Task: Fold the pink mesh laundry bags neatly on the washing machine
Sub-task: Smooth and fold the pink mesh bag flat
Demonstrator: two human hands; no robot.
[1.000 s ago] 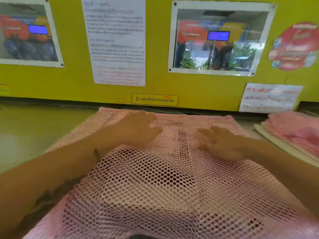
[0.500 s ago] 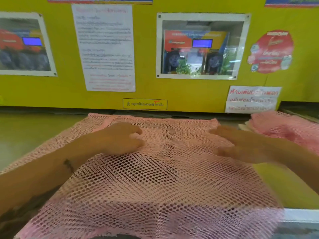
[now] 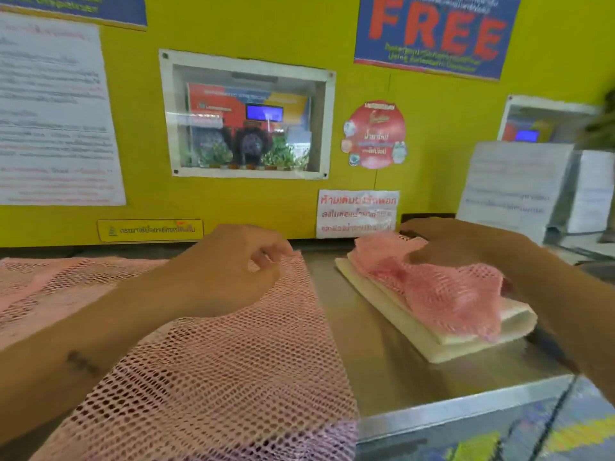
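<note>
Nearest the camera, the large pink mesh laundry bag (image 3: 206,387) lies spread flat over the left part of the washing machine top (image 3: 376,371), its near edge hanging over the front lip. The left forearm crosses it diagonally from lower left. Further up, the left hand (image 3: 229,267) sits at the bag's far right corner, fingers curled in w/ thumb and fingertips pinching the mesh edge there.

To the right of the bag is a bare strip of the metal top, then a folded white cloth stack (image 3: 432,331) lying at an angle. On the stack rests a second, deeper pink mesh bag (image 3: 449,291), bunched up and rumpled, approx covering the stack's upper face. The right hand (image 3: 466,247) reaches over the far end of that bunched bag, touching it; motion blur means I can't tell whether its fingers are gripping or just laid on the mesh.

Behind everything stands the yellow wall panel (image 3: 133,128) w/ a framed control window (image 3: 246,118), a white instruction sheet (image 3: 53,118) at left, a red round sticker (image 3: 374,134), a white warning notice (image 3: 357,212) w/ red lettering, and a blue "FREE" poster (image 3: 436,34) up top.
</note>
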